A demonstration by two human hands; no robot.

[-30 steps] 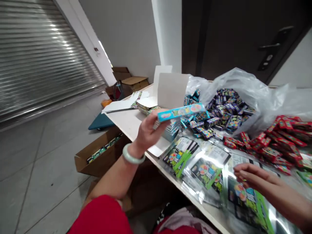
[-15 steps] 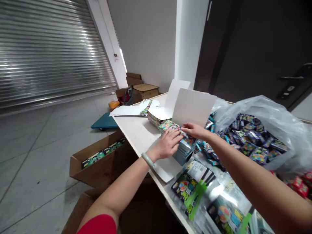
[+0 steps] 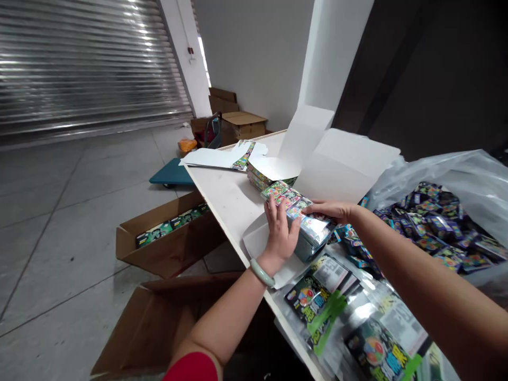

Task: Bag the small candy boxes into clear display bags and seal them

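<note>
A row of small colourful printed packets (image 3: pixel 289 196), packed side by side with shiny clear wrap at its near end, lies on a white card sheet (image 3: pixel 257 238) whose large flap (image 3: pixel 341 164) stands up behind it. My left hand (image 3: pixel 280 230) rests against the row's near left side, fingers stretched and spread. From the right, my right hand (image 3: pixel 331 209) grips the row's far edge, its thumb over the top and its other fingers partly hidden. Beyond the row is another stack of packets (image 3: pixel 257 179) under a white card flap (image 3: pixel 278 167).
Flat white card pieces (image 3: pixel 210 156) lie on the table's left. Clear bags with black printed cards (image 3: pixel 309 296) and green tape are in front. A clear plastic bag (image 3: pixel 468 164) holds many small packets at right. Cardboard boxes (image 3: pixel 174 254) stand on the floor beside the table.
My left hand has slid from the top of the row to its near side, uncovering more packets. My right hand has moved to the row's far edge. The view has shifted.
</note>
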